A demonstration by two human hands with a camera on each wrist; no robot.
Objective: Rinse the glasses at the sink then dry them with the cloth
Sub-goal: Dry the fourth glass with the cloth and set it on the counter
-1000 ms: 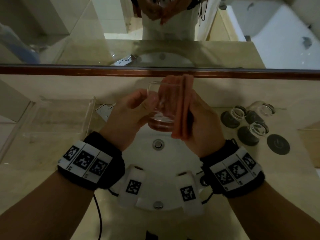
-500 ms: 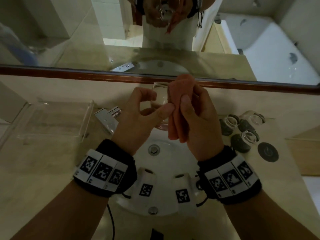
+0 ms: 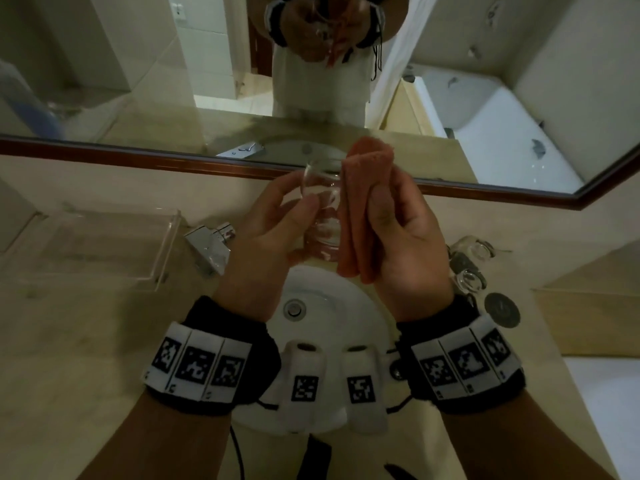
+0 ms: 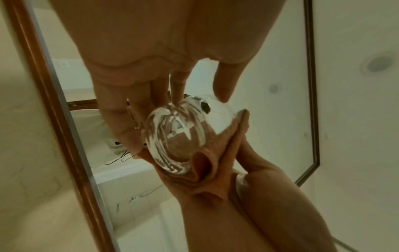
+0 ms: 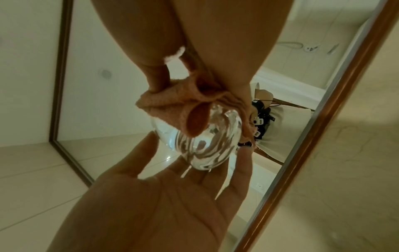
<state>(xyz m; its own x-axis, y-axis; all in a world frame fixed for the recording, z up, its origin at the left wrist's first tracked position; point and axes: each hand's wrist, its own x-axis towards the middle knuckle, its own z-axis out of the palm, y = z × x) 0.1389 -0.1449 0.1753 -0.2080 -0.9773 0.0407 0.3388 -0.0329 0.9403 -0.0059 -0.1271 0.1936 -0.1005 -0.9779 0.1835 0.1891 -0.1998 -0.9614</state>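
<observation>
Left hand (image 3: 266,233) is gripping the glass (image 3: 320,216) above the sink (image 3: 349,306), right hand (image 3: 401,244) is pinching the cloth (image 3: 360,206) against its side (wet glass slips); better turning slowly, keeping cloth pressed flat.

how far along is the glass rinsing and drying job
Mid-job. In hand: the left hand holds a glass over the sink while the right hand presses the cloth on it. Left: other glasses wait on the counter; whether they're done can't be told.
</observation>
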